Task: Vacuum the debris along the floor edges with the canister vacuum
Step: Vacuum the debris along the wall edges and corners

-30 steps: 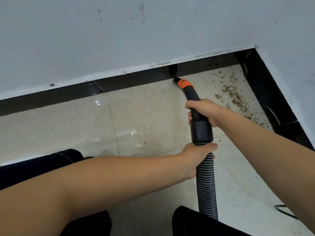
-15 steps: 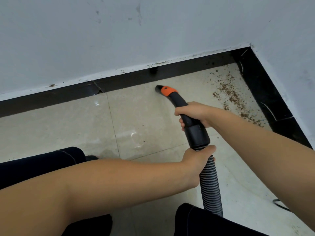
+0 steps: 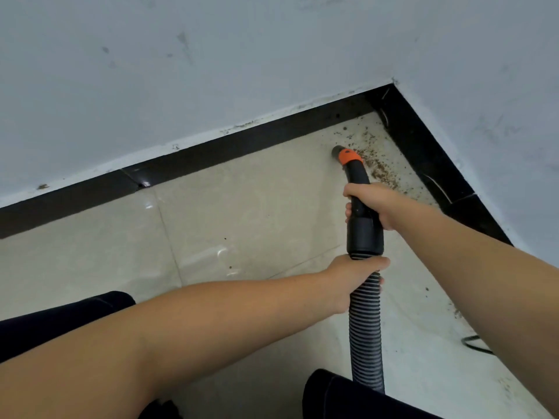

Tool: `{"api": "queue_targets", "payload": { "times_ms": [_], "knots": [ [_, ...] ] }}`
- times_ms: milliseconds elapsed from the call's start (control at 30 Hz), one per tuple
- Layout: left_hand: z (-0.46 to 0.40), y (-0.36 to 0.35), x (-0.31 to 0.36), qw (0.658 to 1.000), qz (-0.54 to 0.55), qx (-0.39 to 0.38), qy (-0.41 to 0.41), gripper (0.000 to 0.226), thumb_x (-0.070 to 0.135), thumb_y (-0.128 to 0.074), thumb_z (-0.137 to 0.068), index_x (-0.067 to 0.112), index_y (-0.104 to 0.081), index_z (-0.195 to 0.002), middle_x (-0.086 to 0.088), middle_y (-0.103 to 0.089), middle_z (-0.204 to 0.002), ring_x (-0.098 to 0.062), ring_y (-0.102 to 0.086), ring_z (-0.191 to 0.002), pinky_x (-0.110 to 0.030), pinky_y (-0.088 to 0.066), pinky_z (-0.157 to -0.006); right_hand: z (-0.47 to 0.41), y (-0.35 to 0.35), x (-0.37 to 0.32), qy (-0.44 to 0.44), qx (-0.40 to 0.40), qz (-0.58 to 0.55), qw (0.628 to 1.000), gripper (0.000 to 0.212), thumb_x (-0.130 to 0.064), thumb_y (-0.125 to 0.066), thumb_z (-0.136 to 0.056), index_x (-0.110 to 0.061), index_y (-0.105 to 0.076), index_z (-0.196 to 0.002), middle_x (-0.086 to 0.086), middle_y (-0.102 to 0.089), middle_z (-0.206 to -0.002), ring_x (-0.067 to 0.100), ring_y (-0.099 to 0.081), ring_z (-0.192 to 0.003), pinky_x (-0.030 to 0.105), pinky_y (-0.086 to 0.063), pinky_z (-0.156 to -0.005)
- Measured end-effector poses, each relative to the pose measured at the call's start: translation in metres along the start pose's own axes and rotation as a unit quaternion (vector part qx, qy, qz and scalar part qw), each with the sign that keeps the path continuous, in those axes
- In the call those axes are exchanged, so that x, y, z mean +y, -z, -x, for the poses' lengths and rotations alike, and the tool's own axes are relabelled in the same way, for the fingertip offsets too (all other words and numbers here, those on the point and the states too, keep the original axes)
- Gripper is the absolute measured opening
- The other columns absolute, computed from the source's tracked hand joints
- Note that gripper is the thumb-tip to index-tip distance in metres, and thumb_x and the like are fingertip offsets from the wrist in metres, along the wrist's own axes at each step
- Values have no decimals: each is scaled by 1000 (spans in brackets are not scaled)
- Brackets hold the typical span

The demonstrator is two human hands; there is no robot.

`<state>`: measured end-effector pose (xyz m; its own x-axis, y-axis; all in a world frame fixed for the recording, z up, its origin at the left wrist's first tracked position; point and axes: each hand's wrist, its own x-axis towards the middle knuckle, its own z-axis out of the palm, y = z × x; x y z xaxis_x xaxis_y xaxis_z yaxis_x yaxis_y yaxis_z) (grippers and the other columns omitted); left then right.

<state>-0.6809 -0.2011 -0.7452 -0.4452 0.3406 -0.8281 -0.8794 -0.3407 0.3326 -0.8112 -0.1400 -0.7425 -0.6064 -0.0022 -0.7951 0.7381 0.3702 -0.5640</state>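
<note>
The nozzle (image 3: 340, 152) was black w/ an orange collar (image 3: 350, 157), sitting upper right of centre, tip on the floor (image 3: 257, 213) at the left fringe of the debris (image 3: 381, 172). Behind it ran a curved black tube, a wider black cuff (image 3: 365, 234), then a grey ribbed hose (image 3: 365, 334) dropping to the lower edge of frame. Right hand (image 3: 373, 205) was wrapped round the tube just above the cuff; left hand (image 3: 352, 278) gripped the hose right below the cuff, fingers curled round it.

Debris was brown crumbs, thickest in a streak running from near the corner down along the right baseboard (image 3: 435, 167), w/ a few stray specks mid-floor. Black baseboards met in the corner, upper right; the back one (image 3: 211, 152) ran down to the left edge. White walls (image 3: 211, 71) above, scuffed. Pale tile lay bare left of the nozzle, mid-frame. Dark-clad legs (image 3: 60, 316) filled lower left & bottom centre. A dark cord (image 3: 475, 346) showed at lower right, partly behind the right arm.
</note>
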Motion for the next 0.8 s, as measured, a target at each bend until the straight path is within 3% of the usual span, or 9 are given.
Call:
{"api": "queue_targets", "payload": {
  "times_ms": [300, 467, 800],
  "knots": [
    [-45, -39, 30, 998, -67, -1, 7, 18, 16, -70, -85, 8, -56, -93, -7, -57, -69, -19, -54, -57, -30, -49, -60, -25, 60, -8, -8, 42, -78, 996, 12, -11, -61, -88, -8, -50, -90, 7, -57, -62, 15, -56, -42, 32, -54, -59],
    [-70, -55, 40, 996, -87, 6, 4, 22, 12, -69, -84, 6, -55, -100, -8, -56, -73, -20, -53, -60, -35, -47, -72, -42, 86, -8, 4, 47, -119, 992, 12, -8, -61, -87, -10, -50, -90, 4, -56, -52, 15, -55, -42, 26, -54, -52],
    [-95, -40, 50, 996, -78, 39, -8, 22, 13, -71, -84, 6, -56, -99, -7, -56, -72, -20, -54, -61, -35, -48, -75, -66, 74, -17, 23, 33, -132, 990, 15, -9, -59, -90, -9, -49, -79, 4, -54, -50, 14, -53, -40, 26, -53, -49]
  ]
}}
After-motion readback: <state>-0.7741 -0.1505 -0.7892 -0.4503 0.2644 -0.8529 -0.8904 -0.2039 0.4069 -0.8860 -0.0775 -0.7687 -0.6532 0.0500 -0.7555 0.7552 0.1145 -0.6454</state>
